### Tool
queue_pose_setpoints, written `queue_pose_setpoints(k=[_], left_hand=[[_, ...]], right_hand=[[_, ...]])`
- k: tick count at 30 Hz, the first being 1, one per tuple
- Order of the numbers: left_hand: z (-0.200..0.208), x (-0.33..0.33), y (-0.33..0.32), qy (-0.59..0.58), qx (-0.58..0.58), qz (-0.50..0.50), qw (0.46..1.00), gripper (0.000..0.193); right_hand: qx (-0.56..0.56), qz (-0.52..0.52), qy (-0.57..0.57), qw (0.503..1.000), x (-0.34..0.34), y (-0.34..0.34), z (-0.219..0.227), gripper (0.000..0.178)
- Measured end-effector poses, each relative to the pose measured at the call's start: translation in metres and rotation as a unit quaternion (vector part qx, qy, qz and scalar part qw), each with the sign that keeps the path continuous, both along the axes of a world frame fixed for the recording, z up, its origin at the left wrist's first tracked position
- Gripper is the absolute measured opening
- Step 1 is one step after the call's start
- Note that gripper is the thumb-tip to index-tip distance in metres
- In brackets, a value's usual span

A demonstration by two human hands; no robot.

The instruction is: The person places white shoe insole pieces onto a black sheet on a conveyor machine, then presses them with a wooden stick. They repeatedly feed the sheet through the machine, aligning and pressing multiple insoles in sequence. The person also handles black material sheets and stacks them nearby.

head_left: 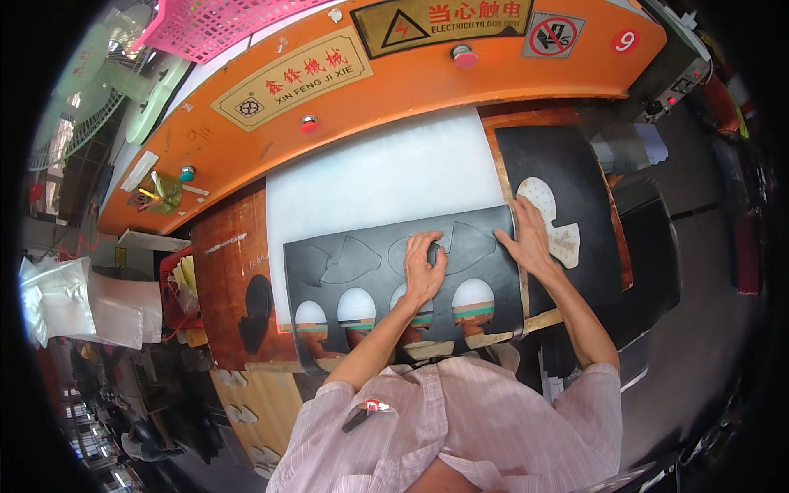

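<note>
A black sheet (pixel 308 283) lies across the white board (pixel 378 172), with cut outlines in its upper part and several rounded holes along its near side. My left hand (pixel 425 269) rests on the sheet, fingers bent, the thumb apart from the forefinger beside a curved outline. Nothing shows held in it. My right hand (pixel 530 238) lies open at the sheet's right edge, its thumb on the sheet and its fingers spread beyond the edge. Close by its fingertips is a pale, dotted shoe-part-shaped piece (pixel 563 242) on a black panel (pixel 555 156).
An orange machine beam (pixel 345 107) with push buttons spans the far side. On the left, black cut pieces (pixel 256 308) lie on the reddish-brown board (pixel 222 279). Clear plastic bags (pixel 90 300) hang farther left, below a fan (pixel 90 90). A pink basket (pixel 205 29) sits above the beam.
</note>
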State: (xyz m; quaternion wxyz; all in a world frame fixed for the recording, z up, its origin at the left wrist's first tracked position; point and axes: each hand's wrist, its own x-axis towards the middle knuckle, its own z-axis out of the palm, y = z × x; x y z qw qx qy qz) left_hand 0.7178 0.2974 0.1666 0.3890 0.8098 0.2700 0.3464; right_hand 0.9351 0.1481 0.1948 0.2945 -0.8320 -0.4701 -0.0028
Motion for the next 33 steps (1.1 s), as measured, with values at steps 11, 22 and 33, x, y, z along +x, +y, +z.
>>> queue_pose_setpoints(k=[11,22,33], left_hand=[[0.002,-0.001,0.002,-0.023,-0.023,0.011,0.999,0.031],[0.011,0.003,-0.021,0.077,0.090,-0.063,0.991,0.080],[0.088,-0.131,0.122,-0.294,-0.416,0.167,0.844,0.056]], right_hand=[[-0.007,-0.030,0.491,0.871,0.002,0.015,0.030,0.054],[0.052,0.006,0.731,0.680,-0.021,0.004,0.026,0.049],[0.159,-0.056,-0.105,0.980,-0.039,0.012,0.041,0.036]])
